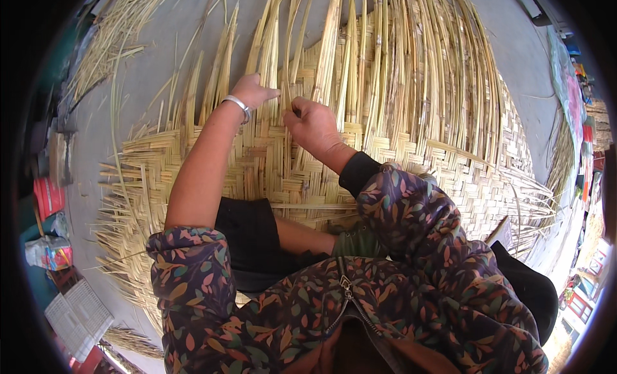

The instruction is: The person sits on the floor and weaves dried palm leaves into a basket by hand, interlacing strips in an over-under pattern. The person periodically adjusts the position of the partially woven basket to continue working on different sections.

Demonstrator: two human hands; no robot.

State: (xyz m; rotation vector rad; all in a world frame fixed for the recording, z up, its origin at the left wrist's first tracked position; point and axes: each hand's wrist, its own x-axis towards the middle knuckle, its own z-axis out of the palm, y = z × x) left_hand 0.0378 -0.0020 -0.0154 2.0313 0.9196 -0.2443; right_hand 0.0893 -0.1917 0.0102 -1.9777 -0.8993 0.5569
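L hand [252,92] at the split-cane strips [330,46], thumb spread, other fingers' grip unclear; R hand [313,124] curled tight just beside it, can't tell if pinching a strip. Woven mat [463,175] lies ahead & below, ragged edges L/R w/ bare grey floor [173,33] beyond; strips' long axis runs fwd.

Head fisheye (rim dark): close, looking down past jacket [289,303] at woven mat [289,175].

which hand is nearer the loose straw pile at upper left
Left. The left hand is below and right of the straw pile, not touching it; the right hand is farther right.
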